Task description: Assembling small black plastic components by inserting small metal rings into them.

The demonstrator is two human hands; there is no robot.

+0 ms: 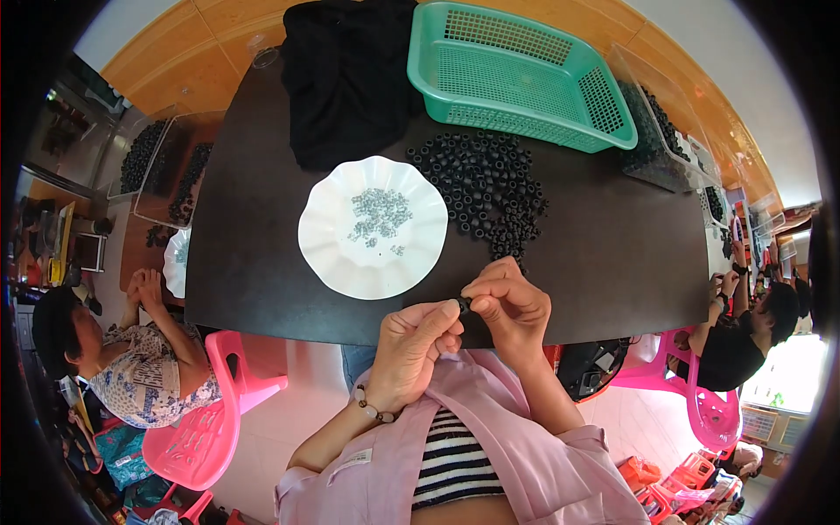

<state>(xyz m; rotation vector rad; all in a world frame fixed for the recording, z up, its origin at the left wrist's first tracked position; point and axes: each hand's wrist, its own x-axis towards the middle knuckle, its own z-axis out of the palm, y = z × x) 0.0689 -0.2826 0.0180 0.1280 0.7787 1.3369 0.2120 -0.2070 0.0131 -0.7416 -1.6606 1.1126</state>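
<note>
Just past the table's near edge, my left hand (418, 339) pinches a small black ring-like part (464, 304) between thumb and fingers. My right hand (512, 308) meets it there, its thumb and fingertips closed against the same part. Whether a second tiny piece sits between those fingertips is hidden. Beyond my left hand lies a white wavy-rimmed plate (328, 254) bearing a scatter of tiny clear pieces (381, 214). A loose heap of black hollow parts (481, 179) spreads over the dark table (254, 236) beyond my right hand.
At the back stand a green mesh basket (516, 122) and a dark cloth (346, 87). A clear bin (652, 144) of black parts is at the right edge. People sit at both sides: one on a pink chair (197, 442) at left, another (744, 337) at right.
</note>
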